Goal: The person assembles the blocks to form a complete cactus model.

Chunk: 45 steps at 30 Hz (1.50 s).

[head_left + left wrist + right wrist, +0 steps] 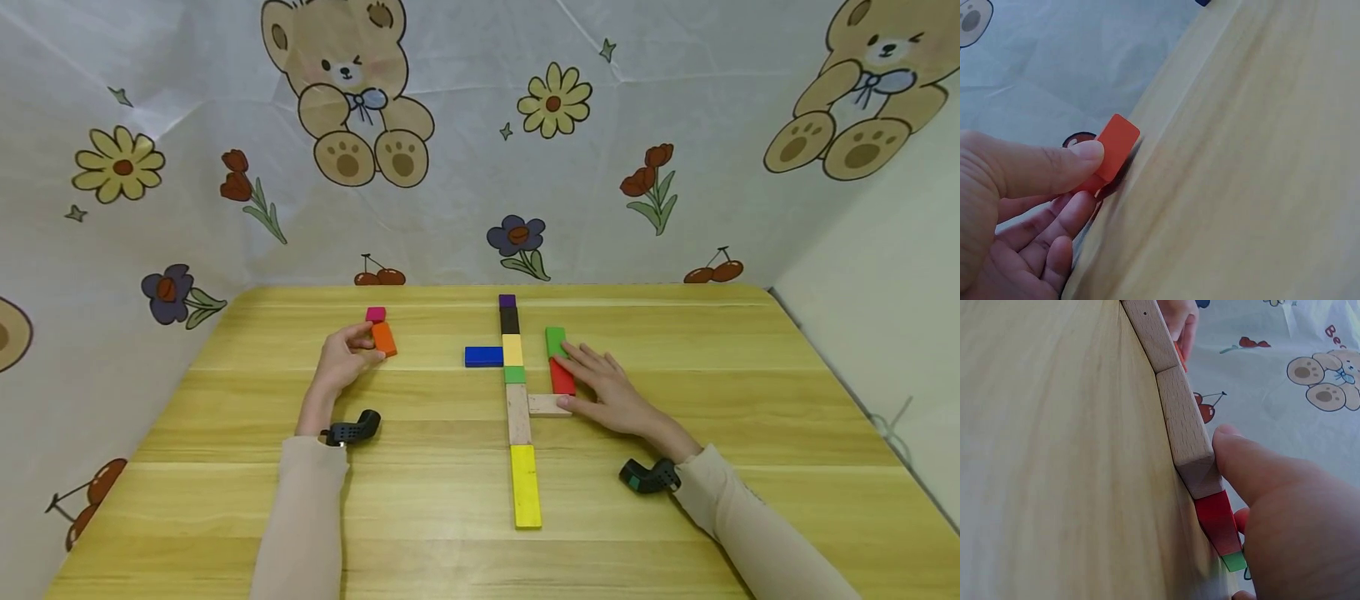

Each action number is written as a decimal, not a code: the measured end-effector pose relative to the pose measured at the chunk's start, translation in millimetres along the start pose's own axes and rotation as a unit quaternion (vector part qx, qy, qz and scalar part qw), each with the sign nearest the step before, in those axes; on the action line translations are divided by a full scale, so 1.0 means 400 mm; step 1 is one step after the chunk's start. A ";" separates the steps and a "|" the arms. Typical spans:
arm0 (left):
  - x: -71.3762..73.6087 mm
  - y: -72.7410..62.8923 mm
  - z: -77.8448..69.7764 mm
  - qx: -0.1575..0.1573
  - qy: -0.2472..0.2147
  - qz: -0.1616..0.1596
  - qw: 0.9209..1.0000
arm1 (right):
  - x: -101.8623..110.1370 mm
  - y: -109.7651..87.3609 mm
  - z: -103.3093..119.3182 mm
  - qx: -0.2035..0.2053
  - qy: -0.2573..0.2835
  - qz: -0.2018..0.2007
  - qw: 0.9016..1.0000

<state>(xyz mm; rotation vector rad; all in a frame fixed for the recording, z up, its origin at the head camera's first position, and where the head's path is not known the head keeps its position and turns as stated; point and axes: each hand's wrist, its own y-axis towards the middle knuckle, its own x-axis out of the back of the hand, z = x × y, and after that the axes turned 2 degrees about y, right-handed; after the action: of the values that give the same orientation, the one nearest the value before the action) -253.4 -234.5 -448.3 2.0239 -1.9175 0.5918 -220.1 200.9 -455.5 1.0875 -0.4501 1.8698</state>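
Note:
My left hand (341, 360) pinches an orange block (383, 339) between thumb and fingers at the left of the table; the left wrist view shows the thumb on the orange block's (1118, 147) side. Just behind it lies a small magenta block (376, 314). On the other side, my right hand (613, 392) has its fingers extended over the edge of a red block (562, 380) and a green block (554, 337) laid end to end. Its thumb is at the end of a plain wooden block (543, 405), seen closer as the wooden block (1186, 419) in the right wrist view.
A column of blocks runs down the table's middle: purple (507, 301), black (509, 321), pale yellow (512, 350), small green (514, 375), plain wood (518, 414) and long yellow (526, 486). A blue block (483, 357) adjoins its left side. A patterned cloth (465, 208) hangs behind.

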 end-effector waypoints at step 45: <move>-0.233 0.089 -0.152 -0.029 -0.043 0.119 0.992 | -0.002 -0.003 -0.005 0.010 0.003 -0.006 1.000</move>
<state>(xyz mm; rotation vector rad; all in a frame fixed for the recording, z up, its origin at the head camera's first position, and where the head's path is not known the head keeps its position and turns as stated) -297.3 -126.5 -442.7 1.8274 -2.2195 0.5022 -219.8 202.3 -457.3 1.0946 -0.4200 1.8698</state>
